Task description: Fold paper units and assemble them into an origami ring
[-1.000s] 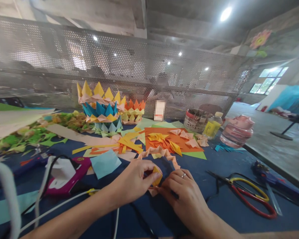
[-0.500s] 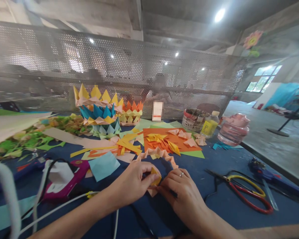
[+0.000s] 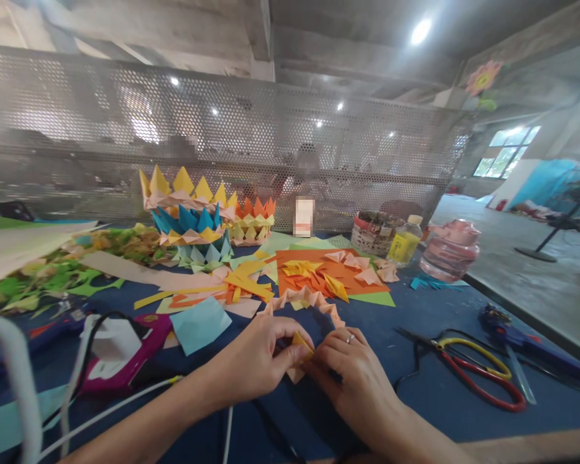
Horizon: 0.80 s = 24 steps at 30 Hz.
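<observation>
A ring of zigzag-folded peach paper (image 3: 302, 295) lies on the blue table, curving away from me. My left hand (image 3: 258, 354) is closed at the near side of this ring, pinching a folded yellow paper piece (image 3: 300, 341) between thumb and fingers. My right hand (image 3: 360, 374), with a ring on one finger, is closed on the near right part of the peach paper ring. The fingertips of both hands meet around the yellow piece, and a peach paper point (image 3: 296, 374) sticks out below them. Exactly how the two papers join is hidden by the fingers.
Folded paper pieces lie on an orange sheet (image 3: 290, 254) beyond the ring. Stacked paper crowns (image 3: 188, 225) stand back left. Scissors (image 3: 483, 374) and a blue glue gun (image 3: 522, 341) lie right, near bottles (image 3: 449, 251). A magenta device (image 3: 149, 335) and white cables lie left.
Both hands stay nearly in place. The yellow piece has tilted slightly between the fingers, and less of it shows. The whole view has shifted a little.
</observation>
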Motion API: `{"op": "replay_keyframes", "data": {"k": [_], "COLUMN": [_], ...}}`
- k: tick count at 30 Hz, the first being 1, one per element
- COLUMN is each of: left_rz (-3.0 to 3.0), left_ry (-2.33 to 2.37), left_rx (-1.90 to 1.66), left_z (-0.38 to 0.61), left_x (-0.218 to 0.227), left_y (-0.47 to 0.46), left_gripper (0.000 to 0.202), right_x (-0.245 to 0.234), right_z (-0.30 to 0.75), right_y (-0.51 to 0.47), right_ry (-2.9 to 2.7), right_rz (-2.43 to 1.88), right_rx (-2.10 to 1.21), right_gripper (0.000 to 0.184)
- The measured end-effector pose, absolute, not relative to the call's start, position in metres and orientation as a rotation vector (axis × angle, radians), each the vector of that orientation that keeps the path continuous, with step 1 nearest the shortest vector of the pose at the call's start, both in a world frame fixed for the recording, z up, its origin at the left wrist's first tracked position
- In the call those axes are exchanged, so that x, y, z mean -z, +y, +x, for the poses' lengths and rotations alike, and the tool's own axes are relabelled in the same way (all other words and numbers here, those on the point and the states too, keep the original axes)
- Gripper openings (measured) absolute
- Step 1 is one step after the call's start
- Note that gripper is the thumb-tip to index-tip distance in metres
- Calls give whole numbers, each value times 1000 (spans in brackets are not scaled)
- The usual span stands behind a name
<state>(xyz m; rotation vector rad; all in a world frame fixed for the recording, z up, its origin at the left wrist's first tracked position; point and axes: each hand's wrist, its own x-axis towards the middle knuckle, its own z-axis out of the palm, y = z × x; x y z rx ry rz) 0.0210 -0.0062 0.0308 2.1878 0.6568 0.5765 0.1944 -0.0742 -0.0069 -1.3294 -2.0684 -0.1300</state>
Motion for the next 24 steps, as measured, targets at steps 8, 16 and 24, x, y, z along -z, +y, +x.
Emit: {"op": "replay_keyframes", "data": {"k": [8, 16, 24], "left_rz": [2216, 2131, 2280], "left_ry": [597, 610, 730], "left_rx": [-492, -455, -486], "left_z": [18, 19, 17], "left_x": [-36, -36, -33], "left_y": [-9, -9, -5], "left_gripper": [31, 23, 22], "right_x": [8, 9, 8], "right_z": [196, 194, 195], "right_y": [-73, -74, -75], "right_ry": [-2065, -2057, -2054], "right_rz": [-1318, -1338, -1326], "right_rx": [171, 132, 104], "right_gripper": [19, 23, 19]}}
